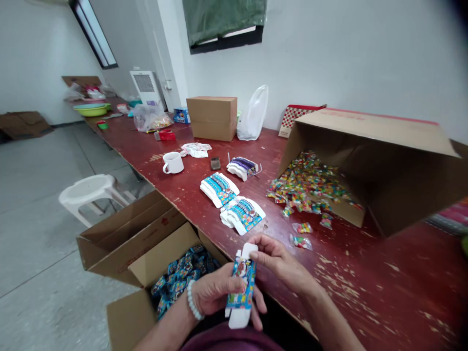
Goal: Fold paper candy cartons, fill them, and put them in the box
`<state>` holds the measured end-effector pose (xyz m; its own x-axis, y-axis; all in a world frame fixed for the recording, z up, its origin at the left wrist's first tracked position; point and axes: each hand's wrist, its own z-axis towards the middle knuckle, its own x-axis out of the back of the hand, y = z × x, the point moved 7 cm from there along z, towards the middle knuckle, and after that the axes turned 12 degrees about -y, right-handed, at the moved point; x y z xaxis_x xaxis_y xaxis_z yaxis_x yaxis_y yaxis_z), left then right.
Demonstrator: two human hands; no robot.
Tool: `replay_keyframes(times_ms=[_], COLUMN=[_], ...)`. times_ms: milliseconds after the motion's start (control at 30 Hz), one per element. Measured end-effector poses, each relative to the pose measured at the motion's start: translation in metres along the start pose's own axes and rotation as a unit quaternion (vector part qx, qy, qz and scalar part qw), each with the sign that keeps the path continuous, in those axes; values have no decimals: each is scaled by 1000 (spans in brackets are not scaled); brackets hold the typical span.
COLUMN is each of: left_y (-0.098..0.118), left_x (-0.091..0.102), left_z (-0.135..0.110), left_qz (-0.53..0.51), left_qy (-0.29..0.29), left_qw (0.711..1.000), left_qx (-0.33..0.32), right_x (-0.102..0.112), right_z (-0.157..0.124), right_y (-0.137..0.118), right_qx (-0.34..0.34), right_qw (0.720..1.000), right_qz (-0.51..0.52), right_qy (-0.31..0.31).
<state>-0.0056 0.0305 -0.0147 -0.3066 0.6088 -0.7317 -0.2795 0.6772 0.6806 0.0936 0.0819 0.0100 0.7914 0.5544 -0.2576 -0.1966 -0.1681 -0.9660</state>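
Note:
My left hand point(215, 294), with a white bead bracelet on the wrist, grips a small colourful printed carton point(242, 287) with white end flaps, at the near table edge. My right hand point(280, 261) pinches the carton's upper white flap with its fingertips. Just beyond my hands lie two loose candy packets point(301, 235) on the red table point(365, 287). Stacks of flat printed cartons point(243, 214) lie a little farther out. A large cardboard box on its side point(383, 165) spills several bright candy packets point(307, 187).
An open cardboard box point(146, 258) on the floor to my left holds several filled blue cartons point(183, 275). A white plastic stool point(91, 192) stands beyond it. A white mug point(172, 162), a closed brown box point(213, 117) and a white bag point(253, 114) sit farther along the table.

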Motion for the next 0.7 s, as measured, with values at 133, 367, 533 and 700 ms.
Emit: replay_keyframes(times_ms=[133, 367, 533, 700], left_y=[-11, 12, 16, 12], left_x=[1, -2, 0, 8], left_z=[3, 1, 3, 2], left_qz=[-16, 63, 80, 108], left_qy=[5, 90, 159, 236], left_qw=[999, 992, 981, 964], left_qx=[-28, -63, -77, -60], right_x=[-13, -23, -28, -13], right_z=[-5, -14, -17, -16], right_y=[6, 1, 11, 31], right_qx=[-4, 26, -8, -10], right_qw=[999, 999, 999, 996], right_qz=[53, 44, 40, 11], right_qy=[4, 11, -7, 91])
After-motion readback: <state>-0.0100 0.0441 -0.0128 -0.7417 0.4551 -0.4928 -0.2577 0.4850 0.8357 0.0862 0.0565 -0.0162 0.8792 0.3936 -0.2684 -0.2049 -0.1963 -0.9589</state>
